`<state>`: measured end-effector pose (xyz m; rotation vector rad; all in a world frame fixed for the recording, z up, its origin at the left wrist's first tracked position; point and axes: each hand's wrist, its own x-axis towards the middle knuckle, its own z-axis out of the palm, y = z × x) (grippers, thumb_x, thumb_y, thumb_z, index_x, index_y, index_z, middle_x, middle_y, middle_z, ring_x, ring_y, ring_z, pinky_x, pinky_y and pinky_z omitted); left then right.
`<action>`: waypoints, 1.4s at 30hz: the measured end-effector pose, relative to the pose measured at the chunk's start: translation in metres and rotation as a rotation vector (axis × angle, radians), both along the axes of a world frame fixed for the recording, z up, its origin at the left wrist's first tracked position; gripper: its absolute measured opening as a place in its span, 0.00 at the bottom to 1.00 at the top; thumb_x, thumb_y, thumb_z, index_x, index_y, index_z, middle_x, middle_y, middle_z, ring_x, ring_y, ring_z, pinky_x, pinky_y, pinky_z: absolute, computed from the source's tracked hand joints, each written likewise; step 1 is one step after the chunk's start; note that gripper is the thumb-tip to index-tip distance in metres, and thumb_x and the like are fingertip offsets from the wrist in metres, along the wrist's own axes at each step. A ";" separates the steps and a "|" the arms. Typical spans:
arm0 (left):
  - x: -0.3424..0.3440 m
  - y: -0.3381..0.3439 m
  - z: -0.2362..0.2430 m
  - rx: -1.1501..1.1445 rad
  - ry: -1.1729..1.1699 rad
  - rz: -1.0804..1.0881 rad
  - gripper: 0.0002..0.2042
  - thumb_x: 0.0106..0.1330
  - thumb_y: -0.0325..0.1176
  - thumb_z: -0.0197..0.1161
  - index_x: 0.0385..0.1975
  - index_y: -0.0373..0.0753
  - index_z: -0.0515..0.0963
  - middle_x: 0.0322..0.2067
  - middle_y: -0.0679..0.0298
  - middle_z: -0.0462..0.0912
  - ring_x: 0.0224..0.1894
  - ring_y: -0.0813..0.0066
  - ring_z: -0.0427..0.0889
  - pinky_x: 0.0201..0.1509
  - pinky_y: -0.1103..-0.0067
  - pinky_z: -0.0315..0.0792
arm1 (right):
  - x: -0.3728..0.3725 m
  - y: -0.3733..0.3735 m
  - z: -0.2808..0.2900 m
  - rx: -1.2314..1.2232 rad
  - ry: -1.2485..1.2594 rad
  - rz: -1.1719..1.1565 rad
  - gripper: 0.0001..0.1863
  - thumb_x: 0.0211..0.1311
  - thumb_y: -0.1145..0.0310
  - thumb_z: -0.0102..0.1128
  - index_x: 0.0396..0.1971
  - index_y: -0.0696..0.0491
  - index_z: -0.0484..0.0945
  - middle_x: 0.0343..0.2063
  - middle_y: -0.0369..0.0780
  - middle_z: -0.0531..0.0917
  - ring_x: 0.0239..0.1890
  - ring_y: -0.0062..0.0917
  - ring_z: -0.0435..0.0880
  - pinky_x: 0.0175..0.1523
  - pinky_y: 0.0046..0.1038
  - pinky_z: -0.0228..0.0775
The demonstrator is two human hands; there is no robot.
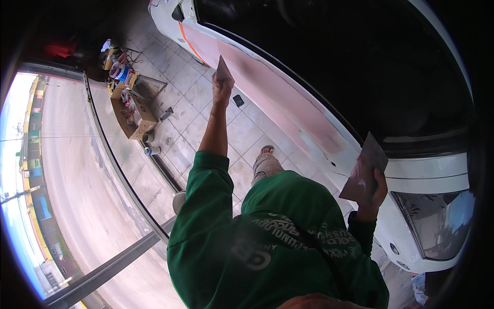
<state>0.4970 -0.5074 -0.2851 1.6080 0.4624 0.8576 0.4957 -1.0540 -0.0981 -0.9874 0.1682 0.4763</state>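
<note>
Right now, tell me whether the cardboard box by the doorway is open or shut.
Open. The cardboard box has its flaps spread and its inside exposed, with items showing in it; what they are is too small to tell.

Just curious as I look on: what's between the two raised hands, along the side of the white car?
In the head view, between the left hand and the right hand runs the white car side, coated with a long pink patch.

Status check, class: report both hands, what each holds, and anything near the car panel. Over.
Left hand raised, grip shut on a small spreader. Right hand shut on a flat mixing board. Pink filler patch on the white car body. Nothing between hands and panel.
</note>
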 end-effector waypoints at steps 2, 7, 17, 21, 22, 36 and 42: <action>0.017 0.033 0.005 -0.106 0.010 0.017 0.15 0.55 0.24 0.51 0.43 0.32 0.74 0.37 0.63 0.74 0.36 0.76 0.72 0.38 0.77 0.71 | -0.002 0.021 0.006 -0.077 -0.012 -0.038 0.32 0.67 0.58 0.54 0.64 0.65 0.67 0.55 0.50 0.78 0.57 0.37 0.78 0.64 0.35 0.68; 0.049 0.114 0.002 -0.192 0.213 0.040 0.29 0.62 0.24 0.56 0.67 0.36 0.68 0.57 0.57 0.77 0.59 0.64 0.76 0.64 0.70 0.69 | -0.005 0.057 0.014 -0.096 -0.015 -0.038 0.31 0.68 0.58 0.53 0.64 0.65 0.67 0.55 0.50 0.78 0.56 0.37 0.79 0.62 0.34 0.69; 0.080 0.132 0.008 -0.204 0.194 -0.079 0.35 0.54 0.15 0.48 0.68 0.39 0.70 0.52 0.58 0.79 0.55 0.68 0.77 0.59 0.75 0.71 | -0.006 0.090 0.020 -0.065 0.038 -0.039 0.32 0.67 0.58 0.56 0.64 0.64 0.67 0.55 0.50 0.78 0.54 0.36 0.80 0.59 0.35 0.72; 0.065 0.090 -0.003 0.033 0.167 -0.093 0.37 0.52 0.14 0.49 0.68 0.41 0.69 0.52 0.55 0.79 0.48 0.63 0.77 0.55 0.71 0.74 | -0.001 0.074 0.016 -0.112 0.042 -0.006 0.32 0.65 0.59 0.57 0.64 0.64 0.67 0.55 0.50 0.79 0.53 0.37 0.81 0.59 0.35 0.73; 0.062 0.075 -0.006 0.083 0.201 -0.086 0.37 0.52 0.14 0.49 0.69 0.42 0.69 0.53 0.54 0.78 0.47 0.61 0.77 0.55 0.70 0.75 | 0.001 0.071 0.015 -0.113 0.044 -0.013 0.33 0.65 0.59 0.58 0.64 0.64 0.67 0.55 0.50 0.79 0.53 0.38 0.81 0.59 0.35 0.73; 0.003 -0.259 0.028 0.384 0.205 0.020 0.43 0.50 0.09 0.52 0.73 0.41 0.62 0.54 0.43 0.72 0.58 0.45 0.72 0.64 0.59 0.70 | -0.012 -0.055 0.008 -0.072 0.009 -0.021 0.32 0.63 0.61 0.59 0.63 0.64 0.67 0.54 0.50 0.79 0.53 0.37 0.81 0.59 0.35 0.73; -0.023 -0.396 0.039 0.449 0.237 0.014 0.43 0.51 0.09 0.56 0.73 0.42 0.63 0.56 0.45 0.70 0.57 0.45 0.71 0.62 0.61 0.72 | -0.030 -0.137 0.001 0.005 0.032 0.010 0.32 0.64 0.62 0.58 0.64 0.63 0.66 0.54 0.51 0.79 0.53 0.37 0.81 0.57 0.35 0.74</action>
